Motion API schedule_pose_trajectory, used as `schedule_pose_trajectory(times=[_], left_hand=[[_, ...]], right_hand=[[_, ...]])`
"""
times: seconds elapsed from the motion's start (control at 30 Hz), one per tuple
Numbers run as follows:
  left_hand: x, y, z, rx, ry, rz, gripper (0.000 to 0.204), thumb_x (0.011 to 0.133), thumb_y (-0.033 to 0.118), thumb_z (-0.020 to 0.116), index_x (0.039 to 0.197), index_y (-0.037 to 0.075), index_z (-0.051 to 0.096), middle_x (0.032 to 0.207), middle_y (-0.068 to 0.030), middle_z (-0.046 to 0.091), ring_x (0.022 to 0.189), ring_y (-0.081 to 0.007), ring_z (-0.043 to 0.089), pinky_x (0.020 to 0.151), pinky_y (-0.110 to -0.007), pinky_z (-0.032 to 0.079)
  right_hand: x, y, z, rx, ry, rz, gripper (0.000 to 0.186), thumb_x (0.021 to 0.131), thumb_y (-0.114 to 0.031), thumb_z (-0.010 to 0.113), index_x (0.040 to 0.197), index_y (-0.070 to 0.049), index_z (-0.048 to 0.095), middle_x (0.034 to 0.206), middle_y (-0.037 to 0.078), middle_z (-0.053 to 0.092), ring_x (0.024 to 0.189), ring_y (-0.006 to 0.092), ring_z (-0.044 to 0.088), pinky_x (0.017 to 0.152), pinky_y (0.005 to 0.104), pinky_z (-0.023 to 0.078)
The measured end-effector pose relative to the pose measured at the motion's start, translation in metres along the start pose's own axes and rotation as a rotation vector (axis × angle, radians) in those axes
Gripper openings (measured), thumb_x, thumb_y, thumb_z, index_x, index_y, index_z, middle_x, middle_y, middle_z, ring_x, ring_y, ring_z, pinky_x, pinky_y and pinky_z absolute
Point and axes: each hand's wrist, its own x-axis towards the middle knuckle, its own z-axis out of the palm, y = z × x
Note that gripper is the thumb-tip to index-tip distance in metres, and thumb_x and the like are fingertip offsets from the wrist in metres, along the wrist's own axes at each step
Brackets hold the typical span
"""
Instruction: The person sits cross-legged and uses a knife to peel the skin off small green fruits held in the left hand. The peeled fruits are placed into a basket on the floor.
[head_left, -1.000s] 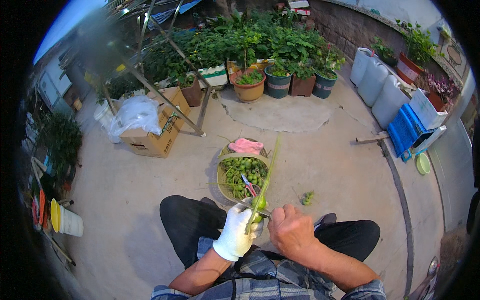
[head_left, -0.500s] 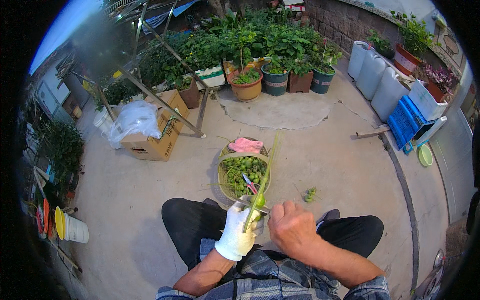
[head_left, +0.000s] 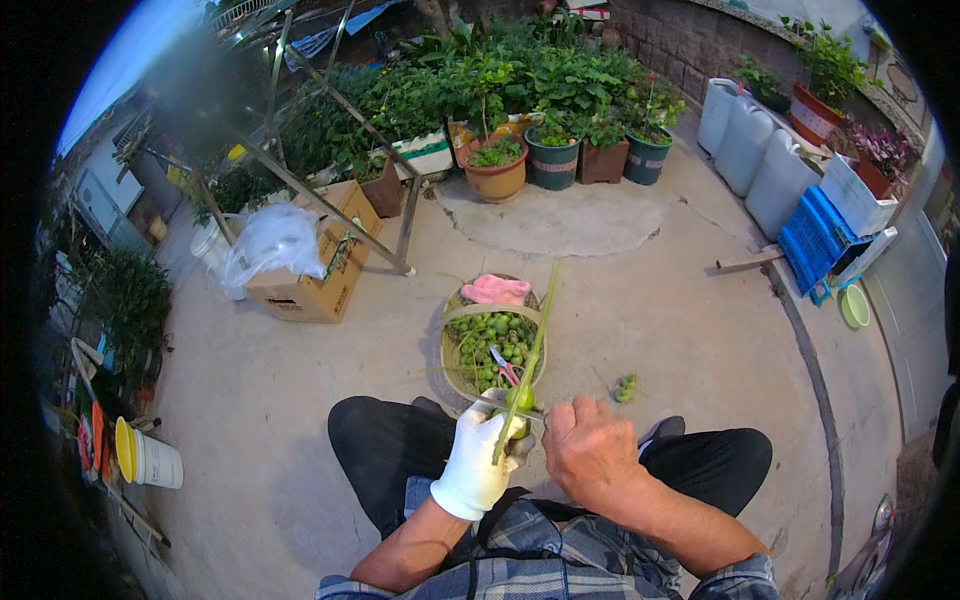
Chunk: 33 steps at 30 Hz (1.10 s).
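Note:
Over the basket's near rim, my left hand [head_left: 474,468] wears a white glove and is closed around a round green fruit [head_left: 519,399] with a long green stalk [head_left: 541,335]. The stalk runs upward past the fruit, across the basket's right side. My bare right hand [head_left: 592,450] is closed on a knife, its handle hidden in the fist; the thin blade [head_left: 532,414] lies against the stalk and fruit at my left hand. In front stands a woven basket [head_left: 448,362] of small green fruits [head_left: 490,330], with red-handled scissors [head_left: 507,368] on top and a pink cloth [head_left: 497,290] at its far end.
A few green fruits [head_left: 625,388] lie on the concrete right of the basket. Left ahead stands a cardboard box [head_left: 300,290] under a clear plastic bag [head_left: 272,243] and metal poles. Potted plants [head_left: 495,180] line the back; white jugs [head_left: 745,150] and a blue crate [head_left: 815,240] stand right.
Both hands keep nearly the same hold on the fruit, stalk and knife. The whole view has shifted very slightly.

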Motion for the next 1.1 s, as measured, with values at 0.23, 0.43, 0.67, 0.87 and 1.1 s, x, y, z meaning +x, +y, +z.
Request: schedule_pose_trajectory(times=[0.23,0.43,0.67,0.87,1.1], left_hand=[[0.003,0.003,-0.005,-0.017,-0.093,-0.026,0.025,0.097,0.019,0.063,0.116,0.003,0.060,0.095,-0.0085,0.063,0.062,-0.0131,0.053,0.045,-0.021,0.037],[0.004,-0.003,-0.008,-0.107,-0.045,-0.102,0.024,0.097,0.019,0.064,0.117,0.006,0.059,0.091,-0.0058,0.062,0.060,-0.0108,0.052,0.044,-0.020,0.037],[0.002,-0.005,-0.004,-0.050,-0.069,-0.079,0.023,0.096,0.018,0.064,0.116,0.007,0.059,0.091,-0.0045,0.060,0.058,-0.0081,0.046,0.047,-0.020,0.035],[0.005,-0.013,-0.010,-0.005,-0.057,0.000,0.019,0.097,0.016,0.065,0.112,0.006,0.060,0.085,-0.0011,0.059,0.057,-0.0046,0.042,0.047,-0.020,0.032],[0.003,-0.007,-0.008,0.014,-0.055,-0.004,0.020,0.096,0.016,0.065,0.113,0.007,0.060,0.082,0.0023,0.057,0.057,-0.0027,0.042,0.047,-0.019,0.032]], right_hand=[[0.010,0.011,-0.009,-0.059,-0.029,0.000,0.013,0.077,-0.011,0.065,0.081,-0.004,0.055,0.073,0.014,0.056,0.063,0.0282,0.063,0.047,0.0409,0.050],[0.008,0.014,-0.008,-0.187,-0.076,0.014,0.012,0.078,-0.011,0.065,0.084,-0.004,0.058,0.074,0.014,0.057,0.065,0.0288,0.063,0.050,0.0416,0.051],[0.010,0.021,-0.008,-0.044,-0.196,0.106,0.012,0.079,-0.011,0.064,0.086,-0.002,0.059,0.078,0.019,0.061,0.067,0.0329,0.066,0.053,0.0442,0.054],[-0.003,0.005,-0.002,-0.022,-0.241,0.030,0.013,0.079,-0.011,0.064,0.085,-0.001,0.058,0.076,0.019,0.061,0.062,0.0330,0.066,0.052,0.0443,0.054],[-0.002,0.006,-0.001,-0.055,-0.116,0.030,0.014,0.076,-0.012,0.066,0.082,-0.002,0.057,0.077,0.017,0.061,0.066,0.0303,0.066,0.049,0.0409,0.052]])
